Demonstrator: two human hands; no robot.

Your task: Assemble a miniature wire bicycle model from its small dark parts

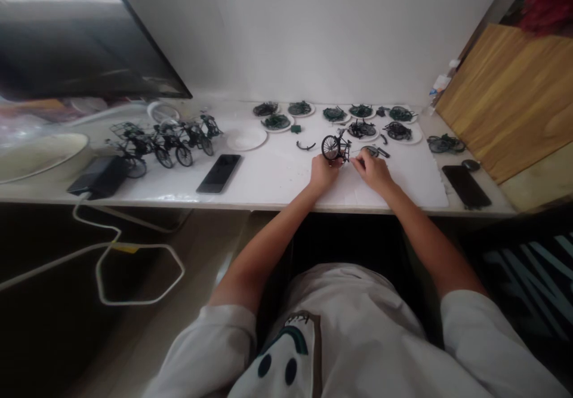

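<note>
My left hand (324, 172) is closed on the lower part of a small black model bicycle (332, 147), its one visible wheel raised over the white sheet. Just right of it, my right hand (372, 169) has its fingers pinched together near the frame; whatever they hold is too small to make out. A loose wheel and dark part (380, 151) lie behind my right hand. One curved black piece (305, 146) rests on the sheet to the left, and a small green block (296, 129) lies farther back.
Several small plates of dark parts (276, 123) stand at the back. Assembled model bicycles (168, 144), a phone (219, 173), a black adapter (99, 176) and an empty white plate (247, 139) are on the left. Another phone (466, 187) lies right, by a wooden board (505, 99).
</note>
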